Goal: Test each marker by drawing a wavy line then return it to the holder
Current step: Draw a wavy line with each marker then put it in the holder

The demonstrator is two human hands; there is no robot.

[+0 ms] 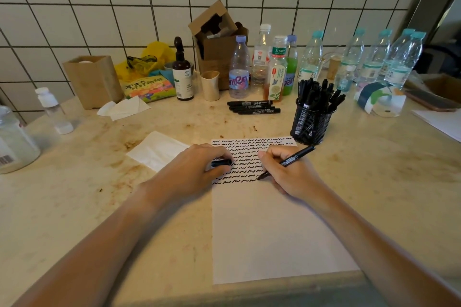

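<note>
While the right hand (287, 169) pinches a black marker (287, 162), tip on the paper (274, 232) at the lowest wavy row, the left hand (197, 167) grips its cap (221, 163); barrel print unreadable. Mesh holder (310, 124) stands just beyond.

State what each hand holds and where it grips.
Right hand grips the marker low on its barrel, near the tip. Left hand pinches the cap.

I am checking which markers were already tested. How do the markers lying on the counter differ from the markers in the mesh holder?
The loose markers lie flat, side by side, near the bottles; the markers in the holder stand upright or lean outward. The loose markers are few, while the mesh holder is crowded. The loose ones show printed labels; in the holder mostly caps show. Both groups are black and capped.
</note>
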